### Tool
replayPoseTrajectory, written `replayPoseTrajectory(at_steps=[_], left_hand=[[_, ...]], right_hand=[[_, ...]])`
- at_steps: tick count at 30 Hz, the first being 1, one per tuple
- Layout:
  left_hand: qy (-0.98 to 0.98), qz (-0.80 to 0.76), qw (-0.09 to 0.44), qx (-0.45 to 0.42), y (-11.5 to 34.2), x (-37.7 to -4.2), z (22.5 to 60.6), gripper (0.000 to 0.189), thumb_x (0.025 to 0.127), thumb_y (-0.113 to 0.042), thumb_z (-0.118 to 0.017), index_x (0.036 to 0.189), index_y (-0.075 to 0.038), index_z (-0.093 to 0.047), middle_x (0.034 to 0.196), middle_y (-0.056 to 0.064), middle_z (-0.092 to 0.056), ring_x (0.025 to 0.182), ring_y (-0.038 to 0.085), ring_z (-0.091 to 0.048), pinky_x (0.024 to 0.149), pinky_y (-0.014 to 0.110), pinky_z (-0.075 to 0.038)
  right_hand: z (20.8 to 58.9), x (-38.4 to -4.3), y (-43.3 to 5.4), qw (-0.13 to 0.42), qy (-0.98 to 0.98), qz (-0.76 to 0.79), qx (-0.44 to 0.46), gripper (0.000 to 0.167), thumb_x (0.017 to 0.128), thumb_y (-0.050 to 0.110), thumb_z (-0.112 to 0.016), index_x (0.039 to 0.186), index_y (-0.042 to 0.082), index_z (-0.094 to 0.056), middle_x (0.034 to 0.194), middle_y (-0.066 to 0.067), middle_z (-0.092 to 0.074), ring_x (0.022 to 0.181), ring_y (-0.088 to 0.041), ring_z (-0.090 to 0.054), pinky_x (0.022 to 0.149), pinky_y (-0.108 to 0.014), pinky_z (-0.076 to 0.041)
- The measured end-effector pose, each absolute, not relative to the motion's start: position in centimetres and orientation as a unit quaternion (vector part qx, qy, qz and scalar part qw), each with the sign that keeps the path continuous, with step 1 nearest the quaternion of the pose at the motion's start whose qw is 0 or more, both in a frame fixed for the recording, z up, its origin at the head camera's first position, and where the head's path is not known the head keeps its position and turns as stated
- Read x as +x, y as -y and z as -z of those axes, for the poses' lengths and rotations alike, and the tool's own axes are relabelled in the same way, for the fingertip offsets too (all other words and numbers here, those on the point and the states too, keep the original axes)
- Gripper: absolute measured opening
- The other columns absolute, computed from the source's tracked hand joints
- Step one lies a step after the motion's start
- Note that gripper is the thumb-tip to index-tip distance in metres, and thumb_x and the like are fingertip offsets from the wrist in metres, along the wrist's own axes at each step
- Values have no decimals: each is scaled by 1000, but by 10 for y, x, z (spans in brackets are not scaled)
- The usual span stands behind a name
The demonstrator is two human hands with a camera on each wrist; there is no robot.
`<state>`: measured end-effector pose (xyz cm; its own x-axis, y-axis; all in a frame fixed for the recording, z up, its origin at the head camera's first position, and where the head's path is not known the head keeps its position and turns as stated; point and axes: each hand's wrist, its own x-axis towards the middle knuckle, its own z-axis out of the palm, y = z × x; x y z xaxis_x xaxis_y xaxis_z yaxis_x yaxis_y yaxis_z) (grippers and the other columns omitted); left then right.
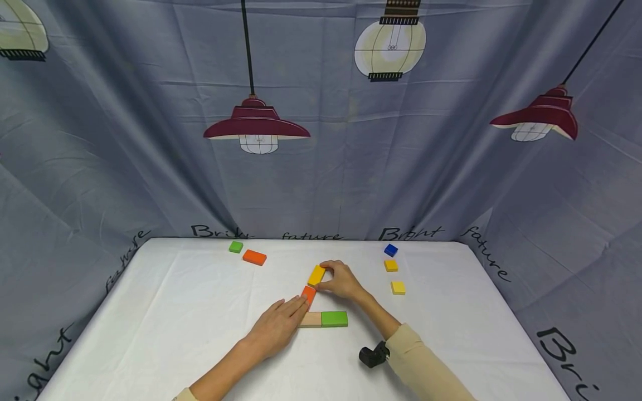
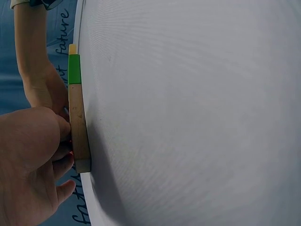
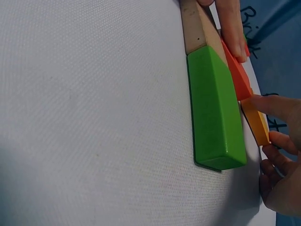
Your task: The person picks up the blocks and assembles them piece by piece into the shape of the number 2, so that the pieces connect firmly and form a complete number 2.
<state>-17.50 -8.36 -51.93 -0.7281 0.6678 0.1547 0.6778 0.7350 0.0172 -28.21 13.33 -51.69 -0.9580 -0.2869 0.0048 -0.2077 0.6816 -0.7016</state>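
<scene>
Apparently at the aligning step, one yellow block (image 1: 316, 275), clamped in the thumb-and-finger grip of the right hand (image 1: 343, 280), lay at one o'clock of one orange block (image 1: 310, 292), pressed by the extended fingers of the left hand (image 1: 281, 324), the next move seemingly calling for a squared joint; containers, none visible.

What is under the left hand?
In the head view, the left hand overlaps part of a plain block and an orange block; both stick out past it. Anything fully beneath is covered there, so I can't tell what else, if anything, is underneath.
</scene>
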Motion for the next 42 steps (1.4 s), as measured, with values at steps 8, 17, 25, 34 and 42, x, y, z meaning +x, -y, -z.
replayPoseTrajectory(at_steps=[8, 17, 25, 34, 42], left_hand=[[930, 38, 61, -361, 84, -174, 518, 45, 104, -20, -54, 145, -4, -51, 149, 10, -49, 137, 24, -45, 109, 46, -40], [928, 38, 67, -364, 84, -176, 518, 46, 103, -21, -56, 145, -4, -51, 149, 10, -49, 137, 24, -45, 109, 46, -40], [929, 34, 68, -363, 84, -176, 517, 46, 103, -21, -57, 145, -4, -51, 149, 10, -49, 137, 24, -45, 109, 46, -40], [929, 39, 64, -362, 83, -175, 517, 46, 103, -21, -56, 145, -3, -51, 149, 10, -49, 137, 24, -45, 109, 46, -40], [928, 41, 74, -362, 83, -173, 518, 44, 102, -17, -56, 144, -3, -53, 147, 11, -51, 135, 25, -47, 107, 46, -42]], right_hand=[[516, -280, -133, 53, -917, 370, -137, 60, 79, 20, -87, 130, 1, -63, 130, -19, -58, 126, -37, -50, 108, -50, -38], [515, -280, -132, 56, -920, 367, -130, 57, 81, 21, -85, 131, 4, -63, 133, -16, -57, 128, -35, -48, 110, -48, -37], [513, -280, -132, 52, -917, 369, -140, 55, 82, 22, -84, 130, 5, -64, 132, -15, -59, 127, -35, -50, 109, -48, -38], [514, -278, -133, 57, -916, 372, -141, 55, 82, 22, -84, 131, 5, -64, 131, -14, -60, 126, -35, -49, 109, -49, -38], [515, -277, -134, 57, -914, 375, -144, 55, 82, 21, -84, 131, 5, -64, 126, -12, -63, 123, -34, -51, 108, -49, -38]])
